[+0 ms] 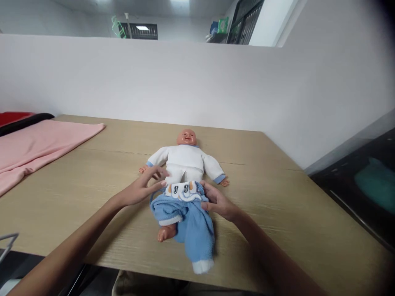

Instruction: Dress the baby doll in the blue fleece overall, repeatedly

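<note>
A baby doll in a white top with blue cuffs lies on its back, head away from me. Blue fleece trousers with a white cartoon-face waistband cover its legs. One bare doll foot sticks out of the left trouser leg; the other leg's white cuff shows no foot. My right hand grips the waistband's right side between thumb and fingers. Beside the waistband's left side, my left hand has its fingers apart, with the thumb close to the cloth.
The doll lies on a wooden table against a white partition wall. A pink cloth is spread at the left, near a red and black object. A dark object stands beyond the right edge.
</note>
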The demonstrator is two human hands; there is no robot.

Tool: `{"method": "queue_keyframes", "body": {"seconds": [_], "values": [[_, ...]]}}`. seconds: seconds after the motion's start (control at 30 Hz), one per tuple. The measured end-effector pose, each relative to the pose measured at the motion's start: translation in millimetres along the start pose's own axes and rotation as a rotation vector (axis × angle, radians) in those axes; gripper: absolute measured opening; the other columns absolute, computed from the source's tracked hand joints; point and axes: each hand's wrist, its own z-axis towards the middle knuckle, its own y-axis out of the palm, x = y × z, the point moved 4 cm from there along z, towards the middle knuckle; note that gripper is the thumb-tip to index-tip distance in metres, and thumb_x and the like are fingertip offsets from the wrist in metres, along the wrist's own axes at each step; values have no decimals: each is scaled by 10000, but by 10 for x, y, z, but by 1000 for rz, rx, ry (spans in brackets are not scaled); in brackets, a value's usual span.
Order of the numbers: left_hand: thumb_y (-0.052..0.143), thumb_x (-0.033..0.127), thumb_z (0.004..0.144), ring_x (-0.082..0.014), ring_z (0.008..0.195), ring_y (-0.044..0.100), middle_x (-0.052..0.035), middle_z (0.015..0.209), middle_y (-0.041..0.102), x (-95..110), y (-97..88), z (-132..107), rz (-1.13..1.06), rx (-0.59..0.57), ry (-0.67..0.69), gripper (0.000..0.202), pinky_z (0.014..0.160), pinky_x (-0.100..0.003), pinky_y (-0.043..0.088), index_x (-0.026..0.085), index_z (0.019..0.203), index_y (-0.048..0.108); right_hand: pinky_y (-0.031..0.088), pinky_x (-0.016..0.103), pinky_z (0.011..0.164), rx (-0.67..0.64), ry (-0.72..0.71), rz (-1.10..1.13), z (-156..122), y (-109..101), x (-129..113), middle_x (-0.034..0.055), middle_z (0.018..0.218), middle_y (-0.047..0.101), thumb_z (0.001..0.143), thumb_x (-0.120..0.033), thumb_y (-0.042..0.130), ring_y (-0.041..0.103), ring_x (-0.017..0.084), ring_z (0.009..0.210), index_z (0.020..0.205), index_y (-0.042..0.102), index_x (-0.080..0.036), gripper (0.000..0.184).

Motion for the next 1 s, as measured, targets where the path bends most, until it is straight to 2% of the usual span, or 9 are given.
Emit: {"method": "queue_keyframes", "body": {"seconds": [0.07,0.13,0.23,0.3,0.5,0.63,0.73,0.9,1.0], "values": [[731,547,1056,-310,1326,635,-110,1426,727,265,44,162,95,-61,74,435,1178,-457,503,277,1396,722,478,467,1241,-36,-7,46,-4,-12,4,111,1494,699,864,-568,975,645,298,1427,1530,596,-280,818],[812,575,988,-305,1196,684,-83,1281,771,459,134,352,180,-229,94,458,1041,-400,548,263,1320,764,486,452,1238,-51,-7,78,-18,-30,-16,113,1532,682,855,-535,994,635,288,1449,1542,601,-287,829],[855,629,931,-207,794,644,0,888,720,526,305,592,197,-590,52,442,719,-309,493,218,1077,783,540,400,1164,-58,42,87,-38,-37,-47,96,1410,734,821,-509,1026,680,265,1364,1472,650,-266,790],[853,593,944,-175,741,618,17,856,705,474,392,692,88,-741,42,409,675,-285,468,209,1057,769,558,373,1124,-109,108,72,-45,-11,-57,70,1301,761,807,-486,1038,711,247,1279,1418,673,-246,752],[873,432,934,-203,864,683,-14,969,751,303,568,723,-185,-758,62,326,764,-279,538,184,1122,776,544,254,788,-174,164,-45,-93,10,-93,-38,876,676,837,-584,986,647,156,828,963,754,-182,481],[909,399,878,-188,782,651,14,830,711,303,634,656,-230,-778,30,295,714,-270,516,143,958,786,559,289,804,32,108,11,-155,-21,-127,1,987,747,769,-706,985,681,186,871,1161,802,-196,669],[952,446,833,-214,781,689,1,821,758,272,669,622,-239,-879,-12,335,730,-291,569,154,892,796,590,352,878,105,105,39,-188,10,-156,59,1107,793,832,-746,921,737,239,970,1278,802,-202,714],[791,392,990,-330,1149,796,-69,1164,860,260,654,627,-371,-922,57,264,1074,-406,626,184,1142,847,597,373,1046,-164,156,-34,-215,81,-284,86,1363,770,845,-650,953,737,281,1218,1474,705,-230,796],[776,355,1002,-348,1212,810,-73,1206,868,277,629,652,-379,-822,65,215,1123,-430,624,189,1102,867,616,320,890,-229,237,-103,-259,42,-335,56,1202,780,809,-641,978,734,249,1063,1346,758,-207,725]]}}
